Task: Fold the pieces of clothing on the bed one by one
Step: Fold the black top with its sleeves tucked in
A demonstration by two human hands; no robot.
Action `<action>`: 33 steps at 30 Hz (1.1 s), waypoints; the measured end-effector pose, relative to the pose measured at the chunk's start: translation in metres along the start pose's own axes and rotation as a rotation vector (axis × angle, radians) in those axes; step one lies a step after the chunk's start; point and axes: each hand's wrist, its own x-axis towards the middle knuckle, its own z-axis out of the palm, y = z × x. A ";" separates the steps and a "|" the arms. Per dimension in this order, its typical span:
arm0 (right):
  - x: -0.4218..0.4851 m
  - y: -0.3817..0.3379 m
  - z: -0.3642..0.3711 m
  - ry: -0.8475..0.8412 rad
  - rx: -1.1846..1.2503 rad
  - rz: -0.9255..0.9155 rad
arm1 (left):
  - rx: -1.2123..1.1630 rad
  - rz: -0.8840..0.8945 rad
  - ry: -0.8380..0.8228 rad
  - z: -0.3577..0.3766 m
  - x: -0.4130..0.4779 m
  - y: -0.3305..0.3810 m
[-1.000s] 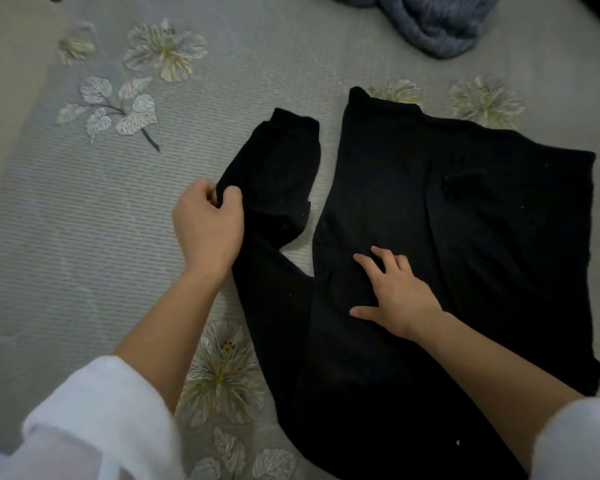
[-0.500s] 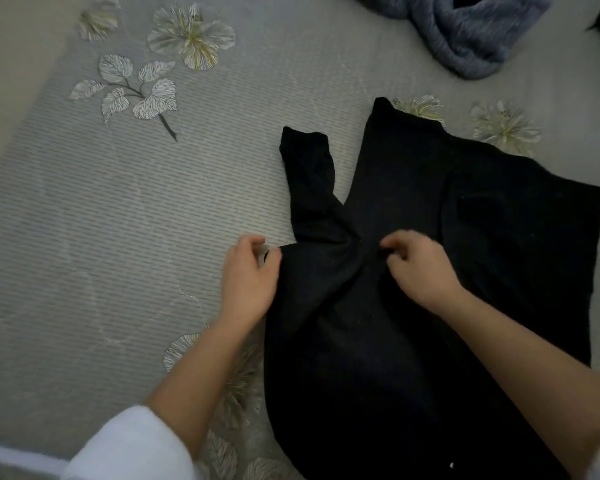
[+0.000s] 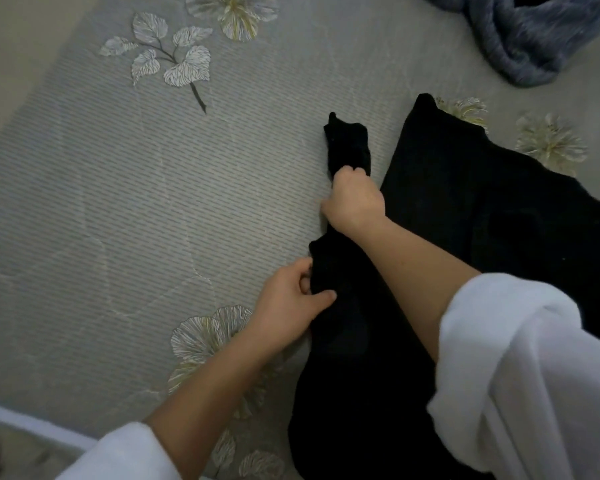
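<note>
left hand (image 3: 288,306): grips the near-left edge of the black garment (image 3: 482,237); thumb lies on top of the cloth, the other fingers (image 3: 300,270) curl in at the fold.
right hand (image 3: 355,199): forearm crosses over the garment; fingers (image 3: 350,174) closed in a fist round the sleeve (image 3: 349,147), bunching it.
black garment: on the bed, mostly spread flat; its main body lies to the right of both sets of fingers and runs under the right forearm (dark cloth, so creases are hard to read).
sleeve: a short length with the cuff sticks out just beyond the right fingers, away from the person, and lies on the bed; between the right fingers and the left fingers it runs as a narrow gathered strip.
bed cover (image 3: 118,220): grey, fine stripes, leaf and flower print; bare stretch to the left of both hands, one flower under the left wrist.
blue-grey fluffy garment (image 3: 527,39): far beyond the right fingers, top right, well apart from the black garment.
white cuffs (image 3: 520,375): pushed up both forearms.
</note>
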 end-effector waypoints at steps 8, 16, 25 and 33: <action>-0.004 -0.004 -0.049 0.047 1.411 0.253 | 0.106 0.162 0.416 -0.045 -0.040 0.010; -0.049 0.056 -0.088 0.063 2.158 0.178 | 0.511 0.724 0.338 -0.009 -0.075 0.029; -0.112 0.169 -0.012 0.149 1.458 0.837 | 1.235 0.407 -0.307 0.047 -0.072 -0.032; -0.080 0.151 0.005 0.229 0.000 0.235 | 1.312 0.383 -0.291 0.042 -0.063 -0.038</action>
